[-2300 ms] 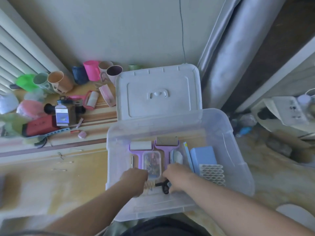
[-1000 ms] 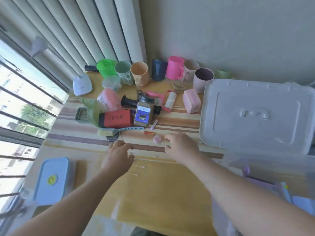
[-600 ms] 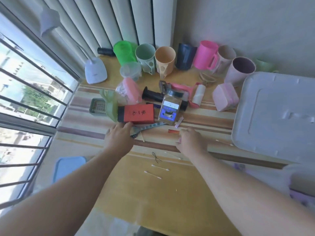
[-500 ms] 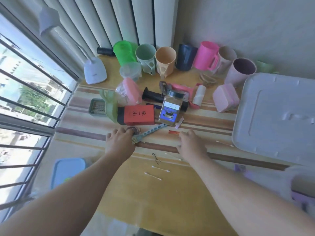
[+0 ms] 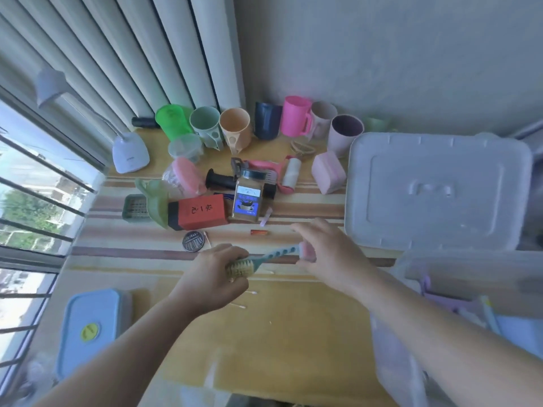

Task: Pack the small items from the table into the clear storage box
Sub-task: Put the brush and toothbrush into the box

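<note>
In the head view, the left hand holds one blue-green brush: its fingers curl around the bristle end, and the handle with holes points to the right, above the table. The right hand pinches one small pink block between thumb and fingers, just beside the tip of the brush handle. The clear storage box stands at the right edge of the table, only partly in view, and its white lid lies flat behind it. Along the wall I count seven cups in a row: one green cup, one pale green cup, one orange cup, one dark blue cup, one pink cup, one beige cup and one purple cup; an eighth greenish one behind the lid is too hidden to tell. In front of them lie one red box, one jar with a blue label, one pink lint roller and one pink case. On the striped part of the table lie one round dark tin and one small orange stick. Two cotton swabs are near the left hand. One white desk lamp stands at the left, and one blue container sits low by the window.
</note>
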A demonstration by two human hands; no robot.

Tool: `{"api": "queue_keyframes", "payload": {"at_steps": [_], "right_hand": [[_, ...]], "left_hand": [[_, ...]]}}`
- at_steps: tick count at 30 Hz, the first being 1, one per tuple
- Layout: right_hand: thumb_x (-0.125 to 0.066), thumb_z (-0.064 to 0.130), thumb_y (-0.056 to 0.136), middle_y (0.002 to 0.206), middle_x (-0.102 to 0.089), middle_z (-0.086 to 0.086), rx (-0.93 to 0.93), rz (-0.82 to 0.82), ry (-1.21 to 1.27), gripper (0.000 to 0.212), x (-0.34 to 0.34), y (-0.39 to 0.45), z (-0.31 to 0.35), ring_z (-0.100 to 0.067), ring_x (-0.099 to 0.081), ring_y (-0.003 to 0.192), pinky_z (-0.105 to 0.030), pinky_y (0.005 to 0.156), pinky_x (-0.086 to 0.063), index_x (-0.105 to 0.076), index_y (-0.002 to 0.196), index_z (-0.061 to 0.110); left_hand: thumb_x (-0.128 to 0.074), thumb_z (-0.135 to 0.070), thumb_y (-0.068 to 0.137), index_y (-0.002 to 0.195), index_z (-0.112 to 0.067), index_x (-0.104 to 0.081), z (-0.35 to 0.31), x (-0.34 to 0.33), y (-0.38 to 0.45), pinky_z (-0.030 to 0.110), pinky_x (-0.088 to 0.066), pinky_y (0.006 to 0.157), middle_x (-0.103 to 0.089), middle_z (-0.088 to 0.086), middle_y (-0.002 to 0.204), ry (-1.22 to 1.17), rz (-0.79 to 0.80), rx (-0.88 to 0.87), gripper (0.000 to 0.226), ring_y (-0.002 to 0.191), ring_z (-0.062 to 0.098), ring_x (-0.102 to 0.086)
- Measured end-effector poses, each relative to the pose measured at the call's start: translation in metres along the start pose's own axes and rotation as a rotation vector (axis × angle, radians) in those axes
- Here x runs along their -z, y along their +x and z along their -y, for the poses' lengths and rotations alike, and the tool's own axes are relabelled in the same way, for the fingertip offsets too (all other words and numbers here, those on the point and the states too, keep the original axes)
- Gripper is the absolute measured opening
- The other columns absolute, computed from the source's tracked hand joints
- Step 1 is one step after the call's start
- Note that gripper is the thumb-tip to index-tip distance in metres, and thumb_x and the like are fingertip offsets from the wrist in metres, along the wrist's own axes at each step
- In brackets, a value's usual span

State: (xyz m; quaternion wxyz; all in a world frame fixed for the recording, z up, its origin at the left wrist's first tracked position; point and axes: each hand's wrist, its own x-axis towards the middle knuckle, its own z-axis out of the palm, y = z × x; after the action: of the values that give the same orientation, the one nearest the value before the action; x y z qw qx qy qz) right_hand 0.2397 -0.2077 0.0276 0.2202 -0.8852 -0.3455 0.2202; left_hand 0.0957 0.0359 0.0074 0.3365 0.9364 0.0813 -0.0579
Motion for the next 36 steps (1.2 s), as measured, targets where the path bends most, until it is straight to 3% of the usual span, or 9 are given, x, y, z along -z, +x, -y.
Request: {"api": "queue_keyframes", "payload": {"at_steps": [5,9,12,16,20,22,26,31,36], "right_hand": [[-0.084,0.027,0.079,0.092,-0.051,0.006,0.066,-0.136,-0.17,0.026,0.061,-0.067,-0.034,-0.019,-0.046,0.091,-0.042,0.078,-0.052,-0.075,0.103,0.02],[-0.085,0.022,0.08,0.092,-0.06,0.0,-0.016,-0.245,-0.146,0.033,0.11,-0.138,-0.091,-0.026,-0.057,0.09,-0.04,0.077,-0.051,-0.077,0.113,0.018],[-0.085,0.033,0.082,0.094,-0.057,0.008,-0.155,-0.072,-0.044,0.034,0.133,-0.2,-0.146,-0.017,-0.061,0.086,-0.034,0.077,-0.05,-0.075,0.113,0.025],[-0.08,0.061,0.079,0.091,-0.065,0.007,-0.435,0.259,-0.113,0.041,0.128,-0.265,-0.223,-0.019,-0.062,0.085,-0.035,0.076,-0.053,-0.064,0.091,0.024],[-0.07,0.054,0.09,0.108,-0.064,-0.008,-0.564,0.415,-0.232,0.04,0.104,-0.299,-0.26,-0.03,-0.059,0.093,-0.036,0.07,-0.041,-0.048,0.098,0.022],[-0.076,0.052,0.087,0.111,-0.067,-0.006,-0.53,0.504,-0.058,0.043,0.087,-0.3,-0.258,-0.027,-0.063,0.096,-0.035,0.073,-0.045,-0.054,0.102,0.019],[-0.076,0.025,0.092,0.116,-0.066,0.004,-0.381,0.685,0.189,0.036,0.05,-0.291,-0.243,-0.02,-0.065,0.103,-0.031,0.078,-0.051,-0.064,0.125,0.022],[-0.076,0.02,0.09,0.119,-0.071,0.003,-0.323,0.659,0.23,0.053,0.034,-0.283,-0.247,-0.022,-0.066,0.109,-0.038,0.093,-0.053,-0.056,0.139,0.018],[-0.07,0.016,0.09,0.121,-0.067,0.008,-0.329,0.462,0.161,0.042,0.04,-0.287,-0.27,-0.02,-0.063,0.107,-0.032,0.085,-0.05,-0.063,0.13,0.029]], "left_hand": [[-0.067,-0.026,0.063,0.104,-0.018,-0.077,-0.106,-0.002,0.021,0.024,-0.05,0.074,-0.062,-0.02,0.088,-0.042,-0.044,-0.201,0.043,0.081,0.009,-0.061],[-0.07,-0.035,0.067,0.101,-0.024,-0.074,-0.203,-0.037,0.036,0.021,-0.048,0.073,-0.063,-0.019,0.088,-0.075,0.072,-0.321,0.036,0.081,0.003,-0.061],[-0.071,-0.058,0.079,0.103,-0.032,-0.07,-0.271,-0.077,0.046,0.016,-0.044,0.073,-0.067,-0.015,0.091,-0.039,0.236,-0.371,0.036,0.082,0.002,-0.059],[-0.064,-0.055,0.092,0.11,-0.033,-0.07,-0.327,-0.15,0.054,0.028,-0.042,0.076,-0.062,-0.009,0.098,0.197,0.507,-0.391,0.03,0.09,0.01,-0.055],[-0.057,-0.044,0.094,0.115,-0.026,-0.07,-0.338,-0.203,0.052,0.038,-0.054,0.085,-0.062,0.003,0.108,0.577,0.678,-0.285,0.031,0.1,0.025,-0.061],[-0.059,-0.039,0.091,0.11,-0.024,-0.07,-0.336,-0.22,0.048,0.039,-0.056,0.082,-0.061,0.004,0.104,0.662,0.702,-0.229,0.026,0.099,0.027,-0.063],[-0.063,-0.029,0.092,0.109,-0.028,-0.069,-0.331,-0.242,0.04,0.033,-0.043,0.075,-0.066,0.002,0.107,0.816,0.626,-0.157,0.018,0.104,0.028,-0.064],[-0.064,-0.026,0.092,0.116,-0.03,-0.066,-0.321,-0.251,0.029,0.038,-0.038,0.08,-0.068,-0.002,0.113,0.909,0.603,-0.092,0.024,0.11,0.027,-0.062],[-0.062,-0.017,0.091,0.116,-0.035,-0.06,-0.324,-0.247,0.027,0.037,-0.036,0.077,-0.062,-0.004,0.113,0.896,0.451,-0.114,0.031,0.111,0.025,-0.056]]}}
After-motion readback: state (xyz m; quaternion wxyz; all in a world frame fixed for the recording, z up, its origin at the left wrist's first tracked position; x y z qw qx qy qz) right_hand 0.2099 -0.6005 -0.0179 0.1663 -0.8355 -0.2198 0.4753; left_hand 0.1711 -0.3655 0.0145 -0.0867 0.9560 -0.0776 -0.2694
